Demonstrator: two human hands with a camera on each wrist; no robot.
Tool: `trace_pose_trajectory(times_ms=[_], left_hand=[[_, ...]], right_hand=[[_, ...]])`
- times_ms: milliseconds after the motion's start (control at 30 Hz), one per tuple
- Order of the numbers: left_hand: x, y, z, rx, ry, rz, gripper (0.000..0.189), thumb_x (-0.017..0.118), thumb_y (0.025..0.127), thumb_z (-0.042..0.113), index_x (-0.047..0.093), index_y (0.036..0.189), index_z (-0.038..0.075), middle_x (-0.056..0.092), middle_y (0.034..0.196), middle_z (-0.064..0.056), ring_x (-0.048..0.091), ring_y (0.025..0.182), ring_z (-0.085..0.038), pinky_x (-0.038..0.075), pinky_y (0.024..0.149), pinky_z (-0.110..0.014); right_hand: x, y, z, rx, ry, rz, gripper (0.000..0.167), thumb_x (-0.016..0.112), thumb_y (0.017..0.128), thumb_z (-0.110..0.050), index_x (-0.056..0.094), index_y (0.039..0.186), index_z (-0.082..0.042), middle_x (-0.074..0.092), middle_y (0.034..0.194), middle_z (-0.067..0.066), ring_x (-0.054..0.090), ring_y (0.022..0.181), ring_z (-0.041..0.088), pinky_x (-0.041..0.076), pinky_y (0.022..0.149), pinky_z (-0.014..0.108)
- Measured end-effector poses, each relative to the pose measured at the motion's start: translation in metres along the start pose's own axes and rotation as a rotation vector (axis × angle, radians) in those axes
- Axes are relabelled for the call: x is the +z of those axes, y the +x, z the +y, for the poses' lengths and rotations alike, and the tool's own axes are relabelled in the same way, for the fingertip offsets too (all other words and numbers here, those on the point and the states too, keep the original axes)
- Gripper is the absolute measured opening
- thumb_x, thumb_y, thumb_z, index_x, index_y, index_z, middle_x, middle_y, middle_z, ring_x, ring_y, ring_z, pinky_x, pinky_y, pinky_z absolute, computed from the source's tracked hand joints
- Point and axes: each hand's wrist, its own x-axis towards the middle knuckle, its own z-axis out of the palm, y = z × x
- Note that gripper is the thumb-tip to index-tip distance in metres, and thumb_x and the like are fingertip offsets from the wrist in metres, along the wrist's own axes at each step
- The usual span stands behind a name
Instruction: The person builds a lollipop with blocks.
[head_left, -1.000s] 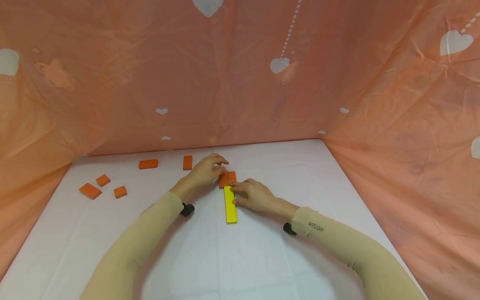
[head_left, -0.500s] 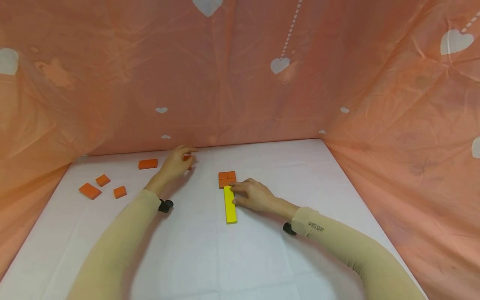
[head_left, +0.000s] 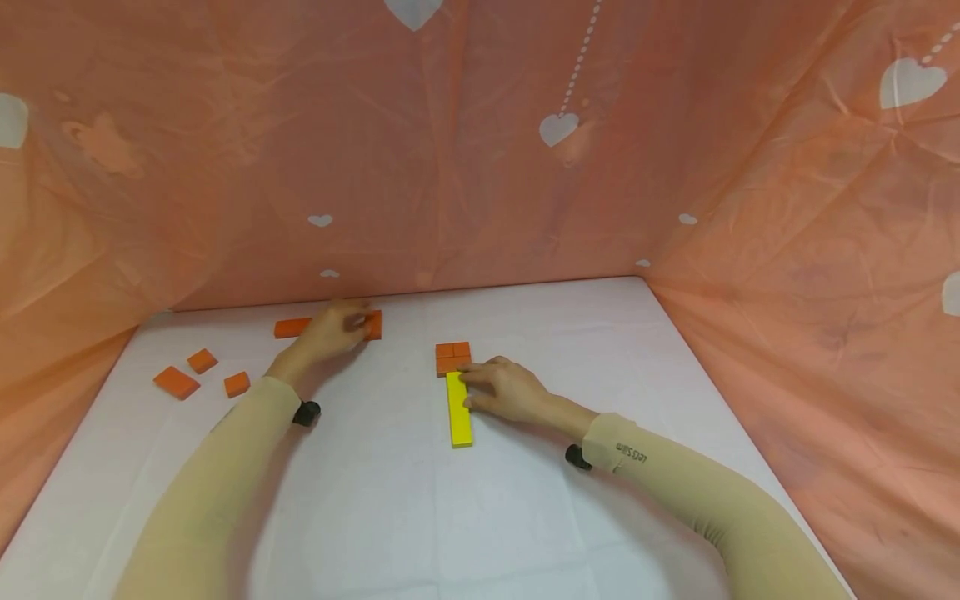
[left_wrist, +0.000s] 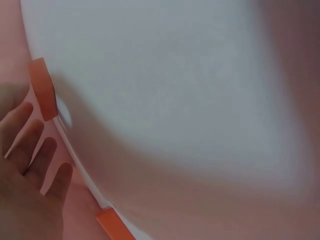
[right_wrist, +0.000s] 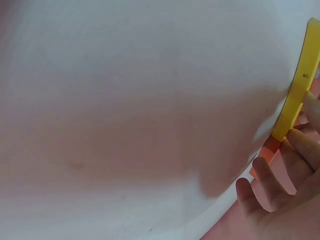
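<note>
In the head view my left hand (head_left: 330, 327) is between two orange blocks near the table's back edge. Its fingertips overlap the upright orange block (head_left: 377, 325), and its back partly covers the sideways orange block (head_left: 291, 327). The left wrist view shows loosely bent fingers (left_wrist: 34, 141) apart from an orange block (left_wrist: 43, 90), gripping nothing. My right hand (head_left: 510, 390) touches a long yellow block (head_left: 460, 417) along its right side with thumb and forefinger. The other right fingers (right_wrist: 264, 175) hang loose. Beyond the yellow block's far end lies a tight group of orange blocks (head_left: 452, 350).
Three orange pieces lie at the left: a rectangular block (head_left: 177, 383), a small block (head_left: 202, 361) and another small block (head_left: 237, 384). A white cloth covers the table (head_left: 525, 517). Pink-orange curtains (head_left: 480, 167) stand behind it and at both sides.
My left hand has left the orange group and travelled leftward past the upright orange block, which stays in place. My right hand and the yellow block have not moved.
</note>
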Motion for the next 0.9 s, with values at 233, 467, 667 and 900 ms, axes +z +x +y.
trace_pose_trajectory(times_ms=[233, 467, 667, 900], left_hand=[[-0.0024, 0.0003, -0.0012, -0.014, 0.058, -0.052, 0.053, 0.067, 0.099, 0.017, 0.055, 0.144, -0.008, 0.045, 0.156, -0.028, 0.040, 0.143, -0.049, 0.030, 0.119, -0.062], [-0.0026, 0.0008, -0.0003, -0.009, 0.081, -0.057, 0.052, 0.069, 0.099, 0.015, 0.055, 0.144, -0.008, 0.046, 0.154, -0.028, 0.042, 0.142, -0.049, 0.031, 0.119, -0.062], [-0.0001, -0.0016, 0.0047, -0.003, 0.081, -0.040, 0.050, 0.070, 0.099, 0.014, 0.056, 0.142, -0.009, 0.047, 0.152, -0.030, 0.040, 0.143, -0.050, 0.030, 0.119, -0.062], [0.0052, -0.0007, 0.0082, 0.011, 0.091, -0.008, 0.050, 0.074, 0.097, 0.016, 0.061, 0.138, -0.008, 0.053, 0.146, -0.028, 0.044, 0.139, -0.048, 0.032, 0.118, -0.061]], right_hand=[[0.0000, 0.0007, -0.0004, 0.003, -0.014, -0.009, 0.048, 0.071, 0.100, -0.034, 0.065, 0.142, -0.011, 0.056, 0.153, 0.002, 0.056, 0.134, 0.030, 0.048, 0.110, 0.046], [-0.0012, 0.0006, -0.0015, -0.008, -0.024, -0.008, 0.048, 0.072, 0.100, -0.033, 0.065, 0.142, -0.010, 0.056, 0.153, 0.002, 0.057, 0.133, 0.031, 0.048, 0.110, 0.046], [-0.0008, 0.0004, -0.0009, -0.020, -0.028, -0.006, 0.048, 0.071, 0.100, -0.032, 0.065, 0.141, -0.008, 0.057, 0.152, 0.003, 0.057, 0.132, 0.032, 0.049, 0.109, 0.046], [-0.0003, 0.0001, 0.0003, -0.024, -0.024, 0.002, 0.047, 0.072, 0.100, -0.032, 0.066, 0.140, -0.008, 0.058, 0.151, 0.003, 0.058, 0.132, 0.031, 0.049, 0.109, 0.046]])
